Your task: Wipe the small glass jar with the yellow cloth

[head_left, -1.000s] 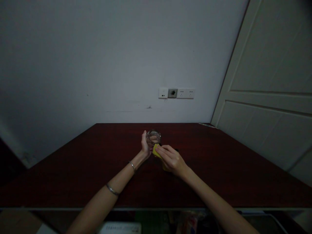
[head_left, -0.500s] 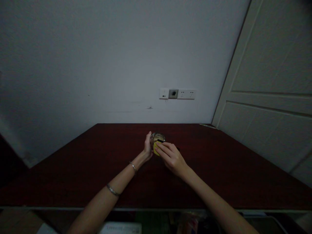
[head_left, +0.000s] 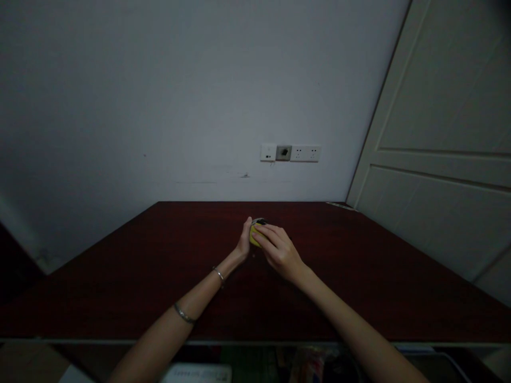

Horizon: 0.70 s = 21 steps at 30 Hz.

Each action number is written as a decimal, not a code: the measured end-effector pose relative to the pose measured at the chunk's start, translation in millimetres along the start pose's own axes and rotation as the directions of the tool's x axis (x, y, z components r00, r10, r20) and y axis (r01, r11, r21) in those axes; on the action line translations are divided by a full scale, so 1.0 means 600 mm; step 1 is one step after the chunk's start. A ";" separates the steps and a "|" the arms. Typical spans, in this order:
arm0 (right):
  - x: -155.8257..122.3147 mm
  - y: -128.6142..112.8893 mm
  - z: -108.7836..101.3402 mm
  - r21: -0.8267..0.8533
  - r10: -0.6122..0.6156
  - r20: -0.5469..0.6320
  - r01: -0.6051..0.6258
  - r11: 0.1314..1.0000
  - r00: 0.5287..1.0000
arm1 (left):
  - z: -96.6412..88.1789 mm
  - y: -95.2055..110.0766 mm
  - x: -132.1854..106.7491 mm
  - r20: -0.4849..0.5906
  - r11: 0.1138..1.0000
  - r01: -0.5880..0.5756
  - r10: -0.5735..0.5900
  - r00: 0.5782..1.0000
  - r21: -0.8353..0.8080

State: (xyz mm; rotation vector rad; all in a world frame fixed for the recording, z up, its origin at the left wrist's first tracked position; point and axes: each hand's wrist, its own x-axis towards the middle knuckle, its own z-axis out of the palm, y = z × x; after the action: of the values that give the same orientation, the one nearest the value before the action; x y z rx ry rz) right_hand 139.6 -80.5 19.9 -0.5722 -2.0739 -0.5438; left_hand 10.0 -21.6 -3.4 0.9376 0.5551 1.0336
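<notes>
Over the middle of the dark red table, my left hand [head_left: 243, 240] is wrapped round the left side of a small glass jar [head_left: 257, 219]. Only part of the jar's rim shows; the rest is covered. The fingers of my right hand [head_left: 279, 250] press a flat, rounded yellow piece [head_left: 254, 237] against the jar's near side or mouth. Whether this piece is a lid or a sponge, I cannot tell. Something dark shows beside the rim, above my right fingertips.
The reddish-brown table [head_left: 159, 255] reaches back to a pale wall with a row of sockets [head_left: 290, 153]. A white panelled door [head_left: 439, 175] stands at the right. Beneath the table's front edge lie a white box [head_left: 197, 373] and other items.
The yellow piece and my right hand have moved slightly up, covering more of the jar. My left hand has shifted a little up and right. Less of the jar's glass shows now.
</notes>
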 end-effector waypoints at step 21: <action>0.015 0.043 0.013 0.538 0.548 -0.020 -0.452 0.711 0.837 | -0.002 0.017 -0.026 0.054 0.966 -0.137 0.129 0.990 0.221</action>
State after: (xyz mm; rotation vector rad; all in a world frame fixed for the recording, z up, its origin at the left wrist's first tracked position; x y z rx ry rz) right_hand 145.3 -53.7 27.5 -0.6981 -1.6800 0.2796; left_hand -2.5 -33.0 4.3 1.2056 0.5906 1.0852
